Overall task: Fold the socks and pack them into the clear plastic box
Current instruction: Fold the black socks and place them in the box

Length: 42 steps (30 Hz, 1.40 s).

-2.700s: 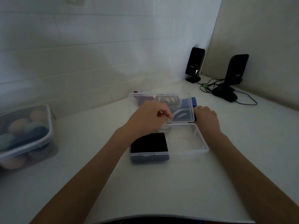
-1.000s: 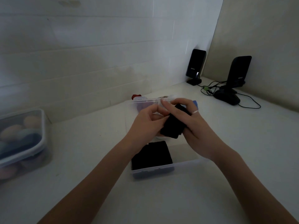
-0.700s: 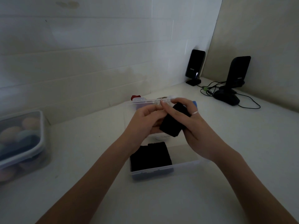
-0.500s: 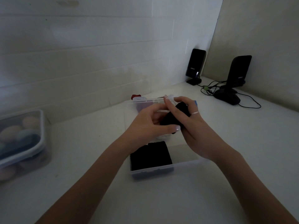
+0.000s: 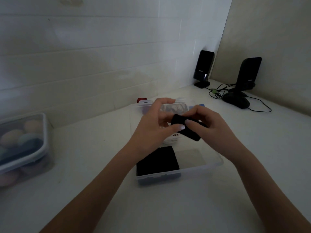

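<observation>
Head view showed both hands' fingers clamped on a small black fabric sock, mid-fold, above the clear rectangular plastic box. Next, it likely needed lowering beneath the fingers, beside the folded black sock.

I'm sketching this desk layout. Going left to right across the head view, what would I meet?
Lidded container of coloured balls → left hand → black sock held in both hands → right hand → computer mouse → the nearer black speaker.
</observation>
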Motion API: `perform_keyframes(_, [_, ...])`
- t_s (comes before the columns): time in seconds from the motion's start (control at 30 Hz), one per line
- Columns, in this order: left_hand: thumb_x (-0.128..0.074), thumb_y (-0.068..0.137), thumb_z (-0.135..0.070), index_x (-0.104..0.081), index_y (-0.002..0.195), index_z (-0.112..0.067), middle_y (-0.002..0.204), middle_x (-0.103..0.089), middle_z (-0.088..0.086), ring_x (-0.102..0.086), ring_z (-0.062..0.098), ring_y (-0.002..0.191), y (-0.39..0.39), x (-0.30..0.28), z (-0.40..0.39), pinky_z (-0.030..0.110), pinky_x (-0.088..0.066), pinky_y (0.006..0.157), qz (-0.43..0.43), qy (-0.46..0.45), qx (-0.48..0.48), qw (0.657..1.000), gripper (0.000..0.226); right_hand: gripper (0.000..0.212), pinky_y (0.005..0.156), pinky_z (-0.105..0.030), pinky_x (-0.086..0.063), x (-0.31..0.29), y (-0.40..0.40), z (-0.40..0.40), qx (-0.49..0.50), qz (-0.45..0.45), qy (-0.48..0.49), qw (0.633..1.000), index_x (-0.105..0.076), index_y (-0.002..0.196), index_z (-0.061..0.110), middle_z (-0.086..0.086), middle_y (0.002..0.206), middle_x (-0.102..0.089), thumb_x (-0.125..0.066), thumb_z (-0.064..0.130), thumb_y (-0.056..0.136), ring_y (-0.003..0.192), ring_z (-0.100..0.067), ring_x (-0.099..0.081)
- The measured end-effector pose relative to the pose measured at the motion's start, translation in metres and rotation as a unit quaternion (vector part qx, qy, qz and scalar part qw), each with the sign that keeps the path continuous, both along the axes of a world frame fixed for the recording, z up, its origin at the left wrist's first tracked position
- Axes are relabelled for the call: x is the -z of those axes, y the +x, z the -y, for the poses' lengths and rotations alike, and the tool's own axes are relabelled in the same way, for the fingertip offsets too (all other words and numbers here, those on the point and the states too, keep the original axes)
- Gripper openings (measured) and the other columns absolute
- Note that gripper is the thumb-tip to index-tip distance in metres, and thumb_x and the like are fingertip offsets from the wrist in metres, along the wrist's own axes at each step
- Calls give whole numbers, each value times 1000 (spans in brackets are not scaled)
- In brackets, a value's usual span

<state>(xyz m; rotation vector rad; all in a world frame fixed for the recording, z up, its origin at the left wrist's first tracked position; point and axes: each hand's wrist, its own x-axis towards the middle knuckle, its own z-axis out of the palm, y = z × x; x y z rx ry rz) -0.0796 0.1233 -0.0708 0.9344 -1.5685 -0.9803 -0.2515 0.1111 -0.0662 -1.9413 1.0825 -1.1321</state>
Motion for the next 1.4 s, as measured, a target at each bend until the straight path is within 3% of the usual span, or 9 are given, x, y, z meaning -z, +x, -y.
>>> perform_keyframes(0.17, [-71,74,-1,-61,82,-14,81,-67,-4,-66,2,74,-1,1,3,14,-50,73,14,-37,-53,998,19,19,65,-30,-55,-3,-3,-2,-59,41,56,996,-57,99,14,-4,85,-65,-63,3,84,75,-19,-68])
perform_keyframes(0.37, [-72,73,-1,-69,75,-3,71,-67,-1,-61,4,67,1,2,4,10,-49,69,29,-67,-80,994,4,21,68,-36,-57,1,1,0,-50,-8,33,998,-58,96,22,-11,81,-68,-69,13,80,71,-24,-70])
perform_keyframes(0.6, [-78,69,-15,-62,88,-28,96,-69,2,-68,13,83,4,2,4,23,-54,76,100,6,2,995,28,24,53,-26,-54,-1,3,-2,-29,45,83,995,-47,92,11,-12,77,-62,-67,6,81,60,-15,-66])
perform_keyframes(0.77, [-81,56,8,-56,81,-26,75,-67,4,-66,11,70,3,-5,1,23,-56,68,58,14,-24,998,49,22,81,-41,-57,-8,0,-8,-48,19,109,993,-56,98,12,-8,93,-67,-68,13,80,82,-21,-67])
perform_keyframes(0.97, [-79,54,11,-63,69,-30,72,-65,-12,-61,5,75,-1,-7,-5,17,-51,72,52,-21,28,998,47,16,72,-30,-58,-24,-10,-16,-72,23,172,982,-61,97,14,1,97,-67,-45,19,95,86,-12,-69])
perform_keyframes(1.07, [-70,58,10,-61,62,-26,80,-66,9,-64,10,79,3,-7,-4,23,-50,79,-7,-21,64,998,37,9,73,-42,-59,-25,-12,-16,-98,22,226,969,-56,90,15,-15,102,-67,-50,21,93,89,-26,-71])
perform_keyframes(1.13, [-67,61,13,-59,59,-26,77,-67,4,-65,6,79,5,-6,-3,18,-50,77,-7,-19,81,997,39,13,73,-45,-60,-25,-11,-17,-109,23,255,960,-52,86,11,-25,102,-67,-56,24,88,88,-36,-71])
perform_keyframes(1.27, [-60,57,14,-61,47,-31,73,-67,-14,-61,-4,76,4,-3,0,10,-45,72,50,-25,57,997,46,17,65,-28,-58,-30,-11,-16,-115,-23,269,956,-51,80,12,-5,74,-67,-68,15,78,73,-17,-68])
perform_keyframes(1.4, [-61,67,12,-61,54,-32,73,-61,-14,-58,-5,73,2,-3,-1,8,-43,69,103,-72,7,992,46,31,64,-19,-48,-33,-8,-20,-99,-154,249,951,-53,103,17,-3,77,-66,-71,13,78,67,-9,-58])
